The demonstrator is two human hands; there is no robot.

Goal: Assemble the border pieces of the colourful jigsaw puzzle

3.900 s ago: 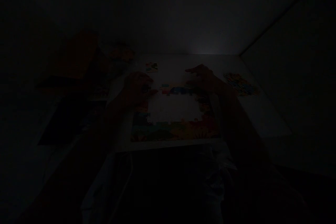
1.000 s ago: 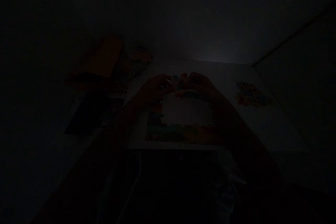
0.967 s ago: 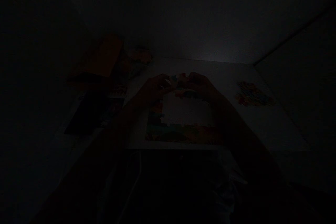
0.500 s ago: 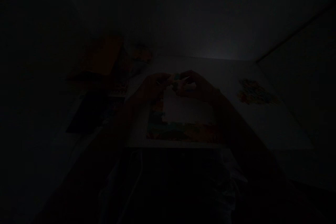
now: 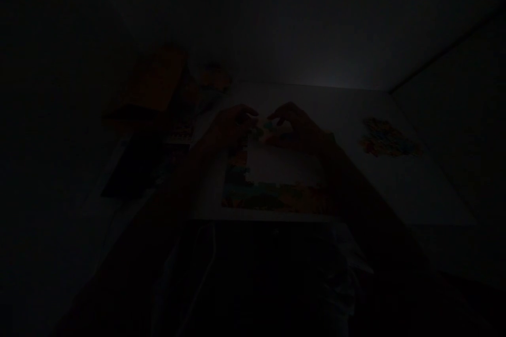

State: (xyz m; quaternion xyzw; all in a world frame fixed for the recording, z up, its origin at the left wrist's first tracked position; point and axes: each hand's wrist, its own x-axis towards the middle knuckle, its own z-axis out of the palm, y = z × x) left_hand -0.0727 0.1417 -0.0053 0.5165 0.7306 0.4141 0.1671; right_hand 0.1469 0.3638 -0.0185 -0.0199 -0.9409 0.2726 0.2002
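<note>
Two hands over the jigsaw puzzle [image 5: 253, 197], left hand [image 5: 229, 129] and right hand [image 5: 296, 129] curled; can't tell if either grip's pinching.

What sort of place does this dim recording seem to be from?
Probably a room in a home, though the darkness makes that hard to be sure of. A white table stands against a plain wall, and on it lie a part-built jigsaw puzzle and a heap of loose pieces.
</note>
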